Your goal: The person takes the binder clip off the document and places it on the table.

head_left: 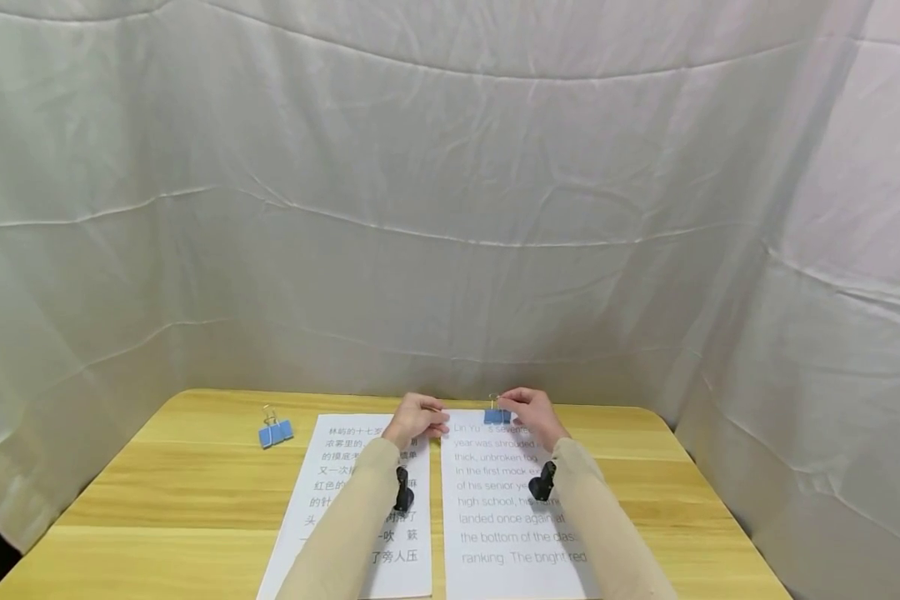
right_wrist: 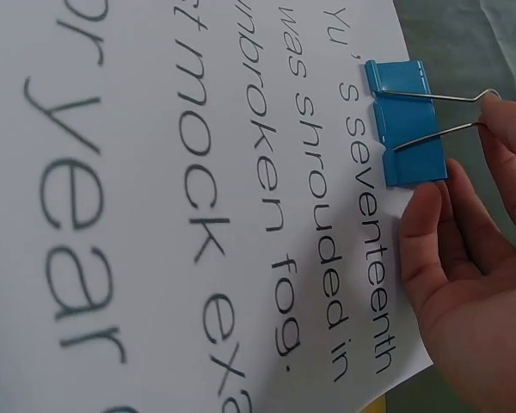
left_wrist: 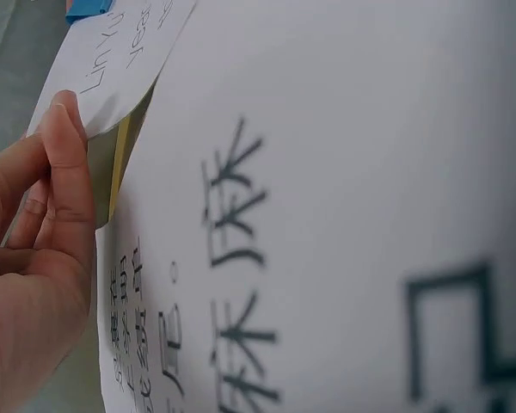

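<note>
A blue binder clip (head_left: 497,416) sits on the top edge of the English-printed paper (head_left: 487,500), one wire handle standing out beyond the edge. My right hand (head_left: 532,414) holds this clip from its right side. In the right wrist view, the index finger touches the handle's end while the thumb lies by the corner of the clip (right_wrist: 408,120). My left hand (head_left: 417,418) pinches the same paper's top left corner between thumb and fingers, as the left wrist view shows. That corner (left_wrist: 103,86) is raised slightly. Underneath my left forearm lies the Chinese-printed paper (head_left: 345,467), partly covered.
Another blue binder clip (head_left: 276,433) lies on the wooden table (head_left: 157,483), left of the papers, its wire handle pointing up. A grey-white curtain (head_left: 450,208) hangs behind the table and along both sides. A narrow strip of tabletop separates the two papers.
</note>
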`<state>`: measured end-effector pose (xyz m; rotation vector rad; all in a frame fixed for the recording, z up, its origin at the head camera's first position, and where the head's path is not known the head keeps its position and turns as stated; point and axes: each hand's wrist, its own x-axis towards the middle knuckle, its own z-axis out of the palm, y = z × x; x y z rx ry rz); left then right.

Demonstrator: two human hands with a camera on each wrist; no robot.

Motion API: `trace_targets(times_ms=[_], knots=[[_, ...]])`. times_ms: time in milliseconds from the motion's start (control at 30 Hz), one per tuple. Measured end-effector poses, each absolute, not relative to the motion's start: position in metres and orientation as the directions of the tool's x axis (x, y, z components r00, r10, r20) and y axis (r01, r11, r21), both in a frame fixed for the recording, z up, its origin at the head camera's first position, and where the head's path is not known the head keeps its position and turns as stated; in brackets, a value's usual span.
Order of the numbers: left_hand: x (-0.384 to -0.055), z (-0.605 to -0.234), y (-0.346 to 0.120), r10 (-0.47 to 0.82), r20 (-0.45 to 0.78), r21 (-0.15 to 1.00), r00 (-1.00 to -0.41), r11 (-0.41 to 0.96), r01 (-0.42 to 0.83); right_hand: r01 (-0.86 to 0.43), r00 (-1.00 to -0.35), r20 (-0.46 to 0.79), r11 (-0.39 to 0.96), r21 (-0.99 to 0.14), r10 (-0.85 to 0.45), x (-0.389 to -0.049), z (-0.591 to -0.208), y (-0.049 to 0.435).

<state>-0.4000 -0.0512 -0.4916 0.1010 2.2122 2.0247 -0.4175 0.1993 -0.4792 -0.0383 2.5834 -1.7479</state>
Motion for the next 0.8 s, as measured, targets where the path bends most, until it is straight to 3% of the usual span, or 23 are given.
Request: trace_targets(times_ms=[800], knots=[[-0.3986,-0.4953,-0.0526,0.072,-0.026,0.996,-0.997,0.087,-0.019,0.003,-0.991,-0.046,0.325,-0.946,-0.123,-0.4183,-0.4768,0.1955]])
